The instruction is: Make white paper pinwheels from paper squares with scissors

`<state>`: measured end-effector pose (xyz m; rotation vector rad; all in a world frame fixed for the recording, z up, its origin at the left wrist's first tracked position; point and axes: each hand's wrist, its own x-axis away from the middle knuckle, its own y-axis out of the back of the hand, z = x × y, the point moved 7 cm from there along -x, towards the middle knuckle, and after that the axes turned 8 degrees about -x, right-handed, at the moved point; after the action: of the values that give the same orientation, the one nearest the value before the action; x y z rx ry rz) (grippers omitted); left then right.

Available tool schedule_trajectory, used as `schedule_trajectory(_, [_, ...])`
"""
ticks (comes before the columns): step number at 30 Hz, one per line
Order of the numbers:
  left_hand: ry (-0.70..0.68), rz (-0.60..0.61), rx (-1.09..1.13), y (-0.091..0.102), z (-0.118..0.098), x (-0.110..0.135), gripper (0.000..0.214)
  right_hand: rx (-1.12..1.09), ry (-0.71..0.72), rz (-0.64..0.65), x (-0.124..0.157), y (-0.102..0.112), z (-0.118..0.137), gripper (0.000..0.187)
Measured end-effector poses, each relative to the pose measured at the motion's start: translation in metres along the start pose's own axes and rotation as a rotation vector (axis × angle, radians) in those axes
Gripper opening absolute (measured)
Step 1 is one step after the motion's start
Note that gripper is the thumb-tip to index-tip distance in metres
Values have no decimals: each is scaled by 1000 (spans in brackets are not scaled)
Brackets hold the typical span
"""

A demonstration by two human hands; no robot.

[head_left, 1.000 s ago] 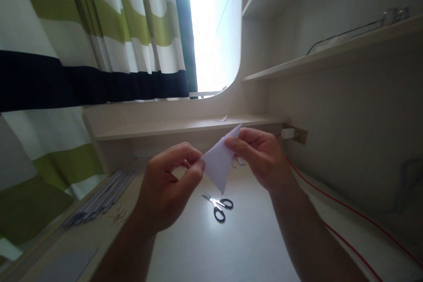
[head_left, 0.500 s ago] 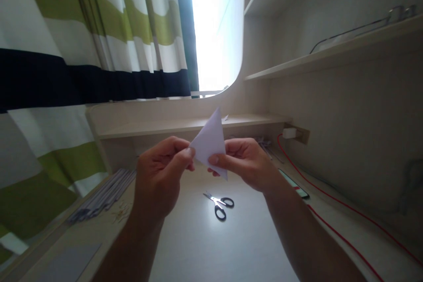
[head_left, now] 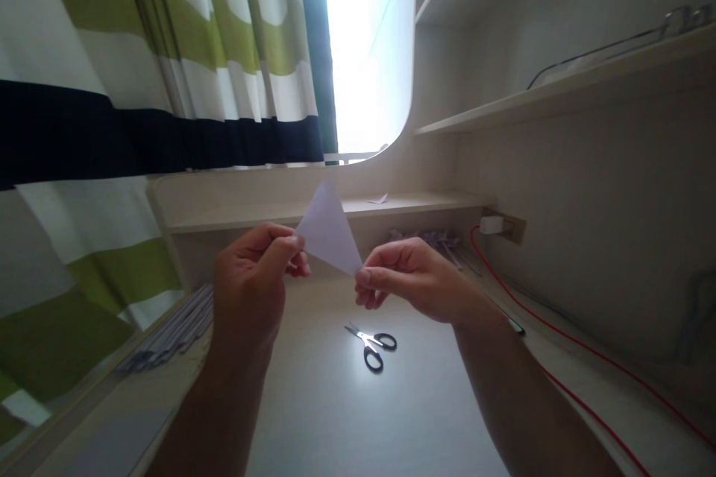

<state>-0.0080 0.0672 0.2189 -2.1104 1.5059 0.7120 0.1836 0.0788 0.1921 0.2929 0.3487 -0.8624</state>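
A white triangular piece of paper (head_left: 329,231) is held up above the desk, one point upward. My left hand (head_left: 258,268) pinches its left corner between thumb and fingers. At the lower right corner, my right hand (head_left: 411,276) grips the paper with thumb and fingertips. Below both hands, a pair of scissors (head_left: 370,346) with black handles lies on the pale desk (head_left: 358,417), its blades slightly apart and pointing to the upper left.
Long rolled paper sticks (head_left: 168,332) lie at the left, near a flat sheet (head_left: 120,443). More paper pieces (head_left: 430,238) are at the back right. A red cable (head_left: 537,320) runs from a white charger (head_left: 491,224). A small folded paper (head_left: 379,200) rests on the shelf (head_left: 268,215).
The paper has moved left and turned. My right hand has shifted its hold from the paper's lower middle to its right corner, and my left hand has moved slightly left.
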Motion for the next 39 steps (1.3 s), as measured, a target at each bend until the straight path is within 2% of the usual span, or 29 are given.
schedule_trajectory(4, [-49,53,22,-2,-2,2,15,6,16,29,-1,-3,1,27])
schedule_trajectory(8, [-94,207,-26,-14,-3,6,15,-23,94,-59,-3,1,4,27])
schedule_trajectory(11, [-112,265,-64,-20,-3,8,15,-60,138,-103,-4,5,3,26])
schedule_trajectory(16, [-121,268,-89,-20,-3,9,16,-76,155,-120,-6,8,1,25])
schedule_trajectory(22, [-123,308,-112,-23,-2,9,18,-117,184,-245,-4,14,7,25])
schedule_trajectory(28, [-105,350,-88,-24,0,9,16,-173,242,-326,-4,20,10,15])
schedule_trajectory(36, [-87,405,-144,-29,-2,14,18,-142,287,-377,-1,23,11,20])
schedule_trajectory(39, [-95,416,-150,-30,-4,15,19,-186,286,-403,-2,26,9,27])
